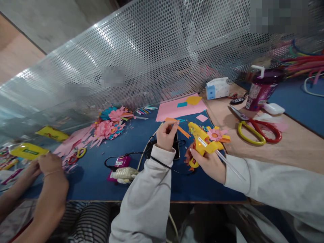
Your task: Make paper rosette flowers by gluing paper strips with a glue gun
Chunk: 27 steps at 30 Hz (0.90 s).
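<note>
Between the fingertips of my left hand [166, 135] is an orange paper strip [183, 131], one end pointing down to the right. My right hand [209, 164] is wrapped round a yellow glue gun [201, 143], its nozzle pointing up and left toward the strip. A clear glue stick [231, 166] juts from the gun's back end. Right behind the gun lies a pink paper flower [215, 134] with orange and yellow paper about it. Partly hidden under my left wrist is a dark phone [176, 150], with a black cable crossing nearby.
Red and yellow scissors [263, 130], a purple cup [262, 89] and a tissue pack [217, 88] stand or lie at right. Pink sheets [167, 109] and paper flowers [108, 126] lie along the mesh divider [152, 50]. A power adapter [124, 173] sits left of my arm. Another person's hands [49, 163] work at far left.
</note>
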Each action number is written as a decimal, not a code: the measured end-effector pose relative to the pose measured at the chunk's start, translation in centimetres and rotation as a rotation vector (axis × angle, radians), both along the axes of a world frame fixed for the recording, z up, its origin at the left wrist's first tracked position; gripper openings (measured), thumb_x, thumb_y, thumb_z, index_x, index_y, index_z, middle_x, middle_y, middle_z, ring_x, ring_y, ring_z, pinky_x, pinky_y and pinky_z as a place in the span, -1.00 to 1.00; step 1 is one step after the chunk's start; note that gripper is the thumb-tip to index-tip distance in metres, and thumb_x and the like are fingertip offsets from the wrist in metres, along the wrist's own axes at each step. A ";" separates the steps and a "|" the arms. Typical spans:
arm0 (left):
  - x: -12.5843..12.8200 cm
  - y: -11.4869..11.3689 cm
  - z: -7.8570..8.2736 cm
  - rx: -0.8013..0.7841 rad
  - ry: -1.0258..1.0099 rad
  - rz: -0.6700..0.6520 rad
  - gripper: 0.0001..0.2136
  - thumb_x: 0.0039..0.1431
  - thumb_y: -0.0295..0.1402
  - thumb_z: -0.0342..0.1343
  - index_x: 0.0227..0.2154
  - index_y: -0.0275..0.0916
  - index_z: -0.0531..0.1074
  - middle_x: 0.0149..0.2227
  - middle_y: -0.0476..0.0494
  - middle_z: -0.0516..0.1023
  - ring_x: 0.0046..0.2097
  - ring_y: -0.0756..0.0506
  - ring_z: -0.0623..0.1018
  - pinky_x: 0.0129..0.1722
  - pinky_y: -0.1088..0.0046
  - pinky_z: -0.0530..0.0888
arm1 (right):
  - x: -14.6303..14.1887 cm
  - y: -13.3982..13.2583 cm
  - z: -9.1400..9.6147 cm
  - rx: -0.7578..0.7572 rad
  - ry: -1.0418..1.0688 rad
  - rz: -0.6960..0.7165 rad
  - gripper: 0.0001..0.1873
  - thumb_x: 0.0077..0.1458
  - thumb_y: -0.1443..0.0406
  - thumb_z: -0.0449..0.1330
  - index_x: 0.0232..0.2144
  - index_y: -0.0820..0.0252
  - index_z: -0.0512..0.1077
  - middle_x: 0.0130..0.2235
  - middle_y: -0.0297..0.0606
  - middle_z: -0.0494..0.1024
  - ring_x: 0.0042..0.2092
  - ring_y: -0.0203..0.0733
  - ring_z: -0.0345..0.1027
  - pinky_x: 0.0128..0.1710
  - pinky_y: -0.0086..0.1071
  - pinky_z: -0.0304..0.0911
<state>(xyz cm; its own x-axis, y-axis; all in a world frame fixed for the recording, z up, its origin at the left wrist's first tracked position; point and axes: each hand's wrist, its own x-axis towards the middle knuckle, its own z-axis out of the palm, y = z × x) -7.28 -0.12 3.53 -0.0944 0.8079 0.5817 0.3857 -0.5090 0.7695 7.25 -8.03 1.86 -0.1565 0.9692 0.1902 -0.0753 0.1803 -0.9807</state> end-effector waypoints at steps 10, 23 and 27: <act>0.1 -0.1 0.3 -0.009 0.019 0.006 -0.81 0.05 -0.21 0.14 -0.46 -0.24 0.48 -0.66 0.10 0.21 -0.59 0.08 0.19 -0.56 0.52 0.17 | -0.2 -0.1 -0.1 -0.109 0.127 0.057 -0.74 0.00 0.08 0.13 -0.44 0.13 0.23 -0.50 -0.35 0.46 -0.49 -0.24 0.44 -0.42 -0.32 0.44; 0.3 -0.3 0.5 -0.029 0.024 0.016 -0.82 0.03 -0.24 0.16 -0.48 -0.27 0.48 -0.65 0.08 0.23 -0.58 0.09 0.20 -0.58 0.55 0.16 | -0.4 -0.1 -0.6 -0.122 0.148 0.106 -0.78 0.01 0.12 0.12 -0.43 0.14 0.23 -0.49 -0.39 0.43 -0.48 -0.29 0.42 -0.43 -0.37 0.42; 0.1 -0.2 0.3 -0.035 0.017 0.021 -0.80 0.04 -0.21 0.15 -0.48 -0.26 0.48 -0.64 0.07 0.24 -0.58 0.08 0.20 -0.58 0.54 0.16 | -0.3 -0.1 -0.5 -0.125 0.132 0.146 -0.79 0.02 0.13 0.11 -0.43 0.13 0.24 -0.48 -0.39 0.41 -0.47 -0.29 0.42 -0.44 -0.38 0.40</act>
<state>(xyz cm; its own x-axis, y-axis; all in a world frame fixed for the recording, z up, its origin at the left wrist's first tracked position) -7.13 -0.32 3.82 -0.1024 0.8259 0.5544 0.4092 -0.4731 0.7802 6.91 -8.13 1.32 -0.2787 0.9553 0.0986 -0.2208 0.0362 -0.9746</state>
